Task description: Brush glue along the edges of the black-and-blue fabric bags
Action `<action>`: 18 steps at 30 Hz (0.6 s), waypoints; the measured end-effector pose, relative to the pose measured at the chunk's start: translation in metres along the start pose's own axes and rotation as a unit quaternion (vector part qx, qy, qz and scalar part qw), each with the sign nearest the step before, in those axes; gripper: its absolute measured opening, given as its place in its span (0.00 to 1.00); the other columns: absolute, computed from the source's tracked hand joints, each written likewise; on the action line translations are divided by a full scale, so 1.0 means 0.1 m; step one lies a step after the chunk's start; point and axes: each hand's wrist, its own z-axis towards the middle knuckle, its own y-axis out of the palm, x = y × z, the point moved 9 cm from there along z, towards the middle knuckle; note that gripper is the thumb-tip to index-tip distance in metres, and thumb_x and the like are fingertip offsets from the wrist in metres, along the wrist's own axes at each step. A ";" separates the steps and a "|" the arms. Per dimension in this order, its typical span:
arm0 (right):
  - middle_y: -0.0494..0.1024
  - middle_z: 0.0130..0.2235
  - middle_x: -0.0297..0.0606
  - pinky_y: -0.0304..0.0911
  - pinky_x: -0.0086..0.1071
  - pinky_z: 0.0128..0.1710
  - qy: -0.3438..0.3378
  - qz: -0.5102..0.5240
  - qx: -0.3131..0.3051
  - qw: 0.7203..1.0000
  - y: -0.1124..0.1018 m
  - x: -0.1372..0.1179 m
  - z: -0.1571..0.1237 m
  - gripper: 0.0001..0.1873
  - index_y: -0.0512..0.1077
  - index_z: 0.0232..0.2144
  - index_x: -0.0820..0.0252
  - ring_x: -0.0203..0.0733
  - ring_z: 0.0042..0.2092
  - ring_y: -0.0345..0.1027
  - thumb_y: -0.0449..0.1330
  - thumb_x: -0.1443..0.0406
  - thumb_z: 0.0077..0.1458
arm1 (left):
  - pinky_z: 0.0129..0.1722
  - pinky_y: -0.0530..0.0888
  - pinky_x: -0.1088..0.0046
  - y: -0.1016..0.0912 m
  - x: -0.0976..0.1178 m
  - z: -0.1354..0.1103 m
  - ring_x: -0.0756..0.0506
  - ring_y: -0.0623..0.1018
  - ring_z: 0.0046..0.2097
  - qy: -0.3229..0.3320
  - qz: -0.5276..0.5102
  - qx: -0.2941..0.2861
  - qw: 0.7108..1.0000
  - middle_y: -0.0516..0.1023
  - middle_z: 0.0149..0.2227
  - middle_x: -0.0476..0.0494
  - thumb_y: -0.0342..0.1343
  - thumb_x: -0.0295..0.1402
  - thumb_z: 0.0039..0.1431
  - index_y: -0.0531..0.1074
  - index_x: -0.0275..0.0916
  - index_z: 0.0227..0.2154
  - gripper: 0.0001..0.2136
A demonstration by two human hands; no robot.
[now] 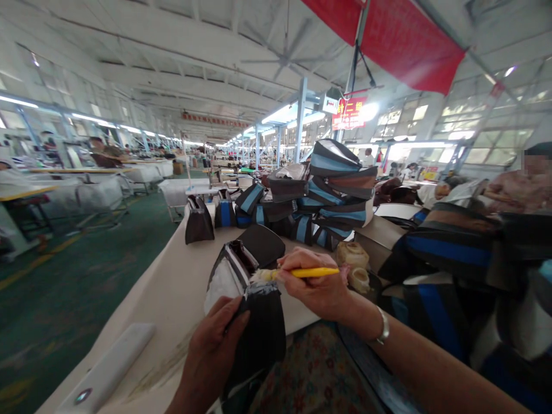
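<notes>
My left hand [215, 345] pinches the edge of a black bag piece [263, 328] with a flap spread toward me. In my right hand [314, 287] is a brush [313, 272] with a yellow handle; its pale bristles touch the top edge of the flap. A whitish wet smear, like glue, lies along that edge. Behind the flap stands the piece's body, with a zipper-like opening and a white inner panel [222, 282]. A black rounded panel [261, 244] rests just beyond it. Right of my right hand sit crusted, yellowish glue containers [352, 255].
Bag pieces in black, blue and brown form a tall pile [332, 190] at the back of the table [150, 310]. More pieces [448, 247] are heaped at right. A long white object [107, 368] lies front left. A co-worker [517, 184] is at far right; a green aisle runs left.
</notes>
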 end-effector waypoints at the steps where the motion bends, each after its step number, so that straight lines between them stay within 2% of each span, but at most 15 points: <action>1: 0.80 0.34 0.36 0.70 0.32 0.38 -0.003 0.020 -0.017 1.000 0.04 -0.02 -0.02 0.05 0.74 0.32 0.55 0.40 0.37 0.76 0.62 0.63 0.62 | 0.37 0.74 0.78 0.01 0.02 0.01 0.48 0.79 0.37 0.010 0.006 0.002 1.000 0.76 0.36 0.51 0.53 0.42 0.68 0.78 0.45 0.40 0.11; 4: 0.80 0.33 0.36 0.70 0.32 0.37 -0.006 0.022 -0.050 0.998 0.14 0.02 -0.08 0.06 0.73 0.30 0.54 0.39 0.36 0.76 0.60 0.64 0.61 | 0.35 0.75 0.78 0.00 0.11 0.02 0.50 0.79 0.35 0.065 0.057 0.050 0.995 0.76 0.36 0.51 0.53 0.39 0.70 0.77 0.44 0.40 0.09; 6: 0.79 0.31 0.35 0.70 0.32 0.36 -0.012 -0.026 -0.026 0.999 0.06 0.07 -0.10 0.07 0.72 0.29 0.54 0.40 0.35 0.75 0.60 0.65 0.60 | 0.36 0.75 0.78 0.00 0.21 0.00 0.50 0.79 0.36 0.133 0.125 0.096 0.979 0.76 0.37 0.49 0.52 0.35 0.70 0.76 0.42 0.43 0.08; 8: 0.77 0.29 0.35 0.69 0.33 0.36 -0.019 -0.069 0.003 0.997 -0.07 0.08 -0.09 0.07 0.71 0.28 0.55 0.40 0.34 0.75 0.60 0.67 0.59 | 0.38 0.76 0.76 0.06 0.35 -0.06 0.49 0.79 0.36 0.216 0.202 0.123 0.947 0.76 0.38 0.46 0.51 0.31 0.71 0.74 0.38 0.46 0.08; 10: 0.77 0.28 0.35 0.68 0.34 0.34 -0.004 -0.077 0.031 0.997 -0.22 0.06 -0.05 0.06 0.71 0.28 0.55 0.40 0.33 0.74 0.60 0.67 0.59 | 0.37 0.76 0.72 0.18 0.47 -0.12 0.47 0.78 0.35 0.285 0.277 0.125 0.909 0.76 0.36 0.43 0.49 0.28 0.71 0.73 0.35 0.47 0.08; 13: 0.77 0.29 0.35 0.66 0.33 0.31 0.040 -0.031 0.054 0.997 -0.34 -0.02 0.02 0.07 0.70 0.28 0.55 0.39 0.31 0.72 0.60 0.65 0.59 | 0.35 0.75 0.69 0.36 0.59 -0.18 0.45 0.76 0.34 0.342 0.341 0.103 0.870 0.75 0.35 0.41 0.48 0.24 0.70 0.72 0.32 0.47 0.09; 15: 0.77 0.29 0.35 0.64 0.31 0.29 0.043 -0.011 0.024 0.999 -0.28 -0.08 0.05 0.08 0.70 0.28 0.56 0.37 0.30 0.71 0.60 0.64 0.60 | 0.32 0.75 0.68 0.44 0.64 -0.20 0.45 0.75 0.33 0.361 0.362 0.094 0.854 0.74 0.33 0.41 0.48 0.23 0.70 0.72 0.32 0.45 0.08; 18: 0.74 0.27 0.31 0.59 0.28 0.28 0.006 -0.047 -0.082 0.995 -0.06 -0.13 0.05 0.07 0.69 0.27 0.57 0.33 0.27 0.65 0.60 0.66 0.58 | 0.29 0.74 0.66 0.52 0.67 -0.21 0.44 0.74 0.30 0.371 0.382 0.097 0.841 0.73 0.30 0.42 0.48 0.23 0.69 0.72 0.32 0.42 0.08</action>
